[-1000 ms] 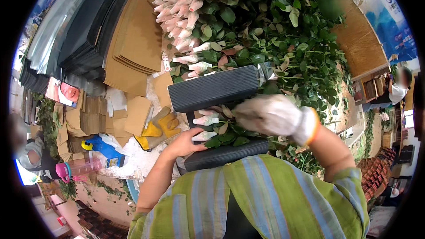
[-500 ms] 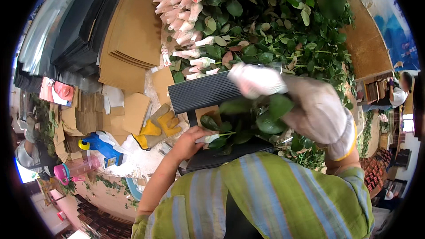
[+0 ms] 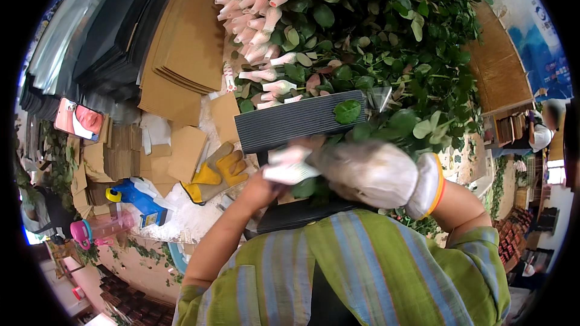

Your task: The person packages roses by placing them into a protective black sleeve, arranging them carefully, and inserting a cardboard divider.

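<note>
In front of my chest, my bare left hand [image 3: 261, 189] is closed around the leafy stem of a flower whose bud wears a pale greenish-white foam net [image 3: 290, 173]. Just above it lies a second netted flower [image 3: 289, 156], pinker and blurred by motion. My right hand [image 3: 371, 172], in a grey-white glove with a yellow-orange cuff, has its fingers against this second flower and appears closed on it; the fingertips are smeared. Beyond both hands is a ribbed dark grey board [image 3: 290, 122] with a loose green leaf [image 3: 347, 111] on it.
A big pile of pink-netted flowers [image 3: 257, 24] with dense leaves [image 3: 386, 42] covers the far side. To the left are cardboard sheets [image 3: 184, 30], a yellow-grey glove [image 3: 219, 172], a blue tape dispenser [image 3: 138, 202], a phone [image 3: 79, 119] and a pink bottle [image 3: 103, 227].
My gloved right hand has swung left and down with its netted flower, bringing it beside the one in my left hand. The leaf on the ribbed board is now uncovered.
</note>
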Available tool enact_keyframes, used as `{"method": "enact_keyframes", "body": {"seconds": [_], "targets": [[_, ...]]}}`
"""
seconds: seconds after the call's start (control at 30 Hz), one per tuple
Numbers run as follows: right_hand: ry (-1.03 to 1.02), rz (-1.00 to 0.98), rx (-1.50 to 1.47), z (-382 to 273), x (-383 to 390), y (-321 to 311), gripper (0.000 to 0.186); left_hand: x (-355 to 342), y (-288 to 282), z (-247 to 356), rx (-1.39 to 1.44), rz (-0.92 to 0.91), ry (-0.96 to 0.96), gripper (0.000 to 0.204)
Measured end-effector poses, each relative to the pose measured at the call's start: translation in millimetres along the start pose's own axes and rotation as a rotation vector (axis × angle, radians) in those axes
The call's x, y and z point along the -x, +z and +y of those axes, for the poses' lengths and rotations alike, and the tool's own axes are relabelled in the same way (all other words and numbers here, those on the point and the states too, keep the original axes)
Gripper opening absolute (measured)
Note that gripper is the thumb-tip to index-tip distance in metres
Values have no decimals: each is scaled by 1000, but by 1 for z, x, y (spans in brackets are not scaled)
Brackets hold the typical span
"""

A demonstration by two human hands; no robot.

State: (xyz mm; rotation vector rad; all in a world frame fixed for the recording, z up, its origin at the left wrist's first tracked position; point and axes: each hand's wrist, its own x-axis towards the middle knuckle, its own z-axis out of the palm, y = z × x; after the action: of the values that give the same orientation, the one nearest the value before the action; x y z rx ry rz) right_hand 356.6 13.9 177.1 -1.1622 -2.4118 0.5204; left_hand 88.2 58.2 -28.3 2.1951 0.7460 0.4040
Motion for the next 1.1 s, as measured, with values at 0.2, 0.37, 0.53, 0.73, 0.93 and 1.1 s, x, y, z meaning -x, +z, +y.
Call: {"method": "enact_keyframes", "body": {"seconds": [0.2, 0.37, 0.53, 0.73, 0.93, 1.1], "targets": [[258, -146, -26, -2, 6, -19, 24, 3, -12, -15, -86, -4, -75, 33], [582, -505, 458, 34, 65, 20, 12, -2, -20, -6, -17, 29, -53, 36], [479, -565, 437, 54, 82, 38, 14, -8, -27, -2, -4, 5, -63, 41], [323, -766, 465, 57, 96, 60, 9, -18, -46, 7, -43, -169, -197, 41], [362, -519, 440, 56, 107, 78, 8, -13, -46, -6, 183, -393, -220, 35], [523, -655, 391, 50, 109, 84, 9, -15, -36, 0, 230, -333, -208, 32]]}}
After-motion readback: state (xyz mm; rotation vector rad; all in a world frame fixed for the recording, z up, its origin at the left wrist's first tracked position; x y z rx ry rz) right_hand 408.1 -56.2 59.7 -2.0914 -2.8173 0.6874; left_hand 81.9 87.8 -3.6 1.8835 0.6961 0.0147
